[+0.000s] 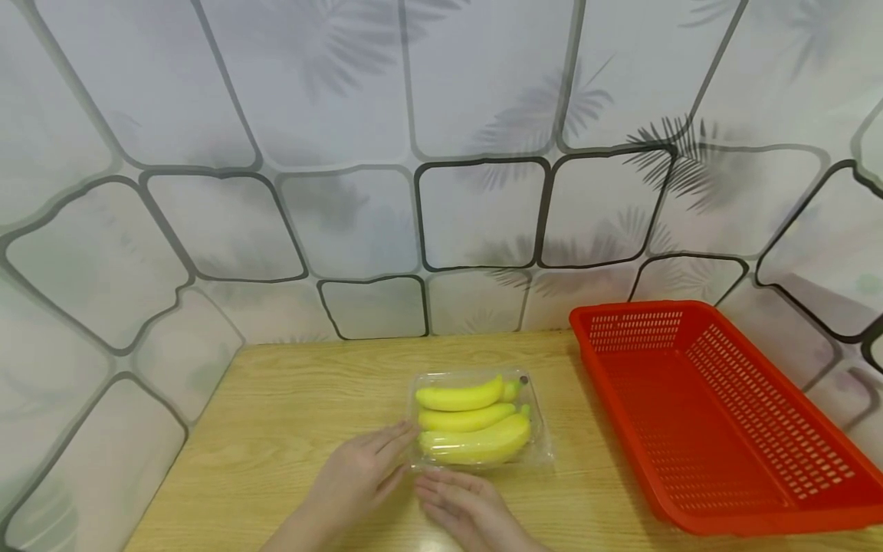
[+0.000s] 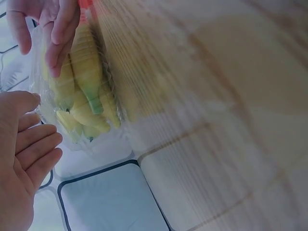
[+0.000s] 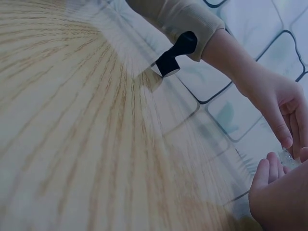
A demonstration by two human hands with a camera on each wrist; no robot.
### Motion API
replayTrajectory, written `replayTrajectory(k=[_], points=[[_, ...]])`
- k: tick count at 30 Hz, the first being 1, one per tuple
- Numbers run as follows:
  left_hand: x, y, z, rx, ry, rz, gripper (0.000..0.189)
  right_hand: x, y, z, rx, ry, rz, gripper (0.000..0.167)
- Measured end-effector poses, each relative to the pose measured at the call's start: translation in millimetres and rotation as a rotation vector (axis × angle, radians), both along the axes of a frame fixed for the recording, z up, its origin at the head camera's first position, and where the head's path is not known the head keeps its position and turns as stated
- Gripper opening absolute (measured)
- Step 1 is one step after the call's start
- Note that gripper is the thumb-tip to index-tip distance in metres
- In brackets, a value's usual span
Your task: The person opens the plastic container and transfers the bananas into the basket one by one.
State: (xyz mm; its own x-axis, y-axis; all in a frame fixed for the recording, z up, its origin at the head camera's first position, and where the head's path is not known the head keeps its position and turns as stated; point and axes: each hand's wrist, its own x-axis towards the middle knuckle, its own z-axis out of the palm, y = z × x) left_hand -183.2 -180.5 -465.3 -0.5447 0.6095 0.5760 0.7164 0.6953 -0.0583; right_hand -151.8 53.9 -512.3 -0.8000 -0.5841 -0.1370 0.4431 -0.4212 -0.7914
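A clear plastic pack of bananas (image 1: pixel 472 420) lies on the wooden table, several yellow fruits showing through its shiny cover. My left hand (image 1: pixel 362 464) is at the pack's left side, fingers extended, fingertips by its edge. Close to the front edge is my right hand (image 1: pixel 465 502), palm turned inward with loosely bent fingers. In the left wrist view, the left hand (image 2: pixel 29 154) appears beside the pack (image 2: pixel 82 86), with the right hand (image 2: pixel 53 29) over its far end. A bit of clear plastic (image 3: pixel 289 160) shows between both hands in the right wrist view; firm contact is unclear.
A red plastic basket (image 1: pixel 731 429) with perforated sides stands on the table to the right of the pack. Behind the wooden table (image 1: pixel 303 399) rises a wall covering (image 1: pixel 366 222) with a stone-and-leaf pattern. A dark strap (image 3: pixel 175 55) crosses the left sleeve.
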Motion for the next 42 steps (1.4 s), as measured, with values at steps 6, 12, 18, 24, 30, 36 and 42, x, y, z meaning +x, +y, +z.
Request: replayTrajectory(k=[6, 12, 18, 24, 30, 36, 42], points=[[-0.1, -0.6, -0.5, -0.005, 0.007, -0.006, 0.056, 0.0, -0.7, 0.6, -0.043, -0.006, 0.013, 0.053], [-1.5, -0.6, -0.6, 0.006, 0.011, -0.025, 0.057, 0.2, -1.4, 1.7, -0.072, 0.004, 0.040, 0.049], [-1.7, -0.5, 0.8, 0.003, -0.004, -0.026, 0.058, 0.2, -3.0, 2.7, -0.077, -0.001, 0.037, 0.049], [-3.0, -1.0, 1.4, 0.002, -0.010, -0.044, 0.059, -0.6, -5.3, 2.1, -0.083, -0.029, 0.022, 0.047], [-8.4, -3.5, 4.4, -0.003, -0.027, -0.095, 0.060, -2.1, -6.7, -0.3, -0.096, -0.052, 0.000, 0.045], [-14.9, -8.0, 6.4, -0.005, -0.036, -0.147, 0.062, -2.8, -8.2, 0.3, -0.112, -0.050, 0.010, 0.045], [-16.7, -11.5, 7.4, -0.029, -0.043, -0.166, 0.061, -2.3, -9.0, 1.3, -0.115, -0.068, 0.013, 0.042]])
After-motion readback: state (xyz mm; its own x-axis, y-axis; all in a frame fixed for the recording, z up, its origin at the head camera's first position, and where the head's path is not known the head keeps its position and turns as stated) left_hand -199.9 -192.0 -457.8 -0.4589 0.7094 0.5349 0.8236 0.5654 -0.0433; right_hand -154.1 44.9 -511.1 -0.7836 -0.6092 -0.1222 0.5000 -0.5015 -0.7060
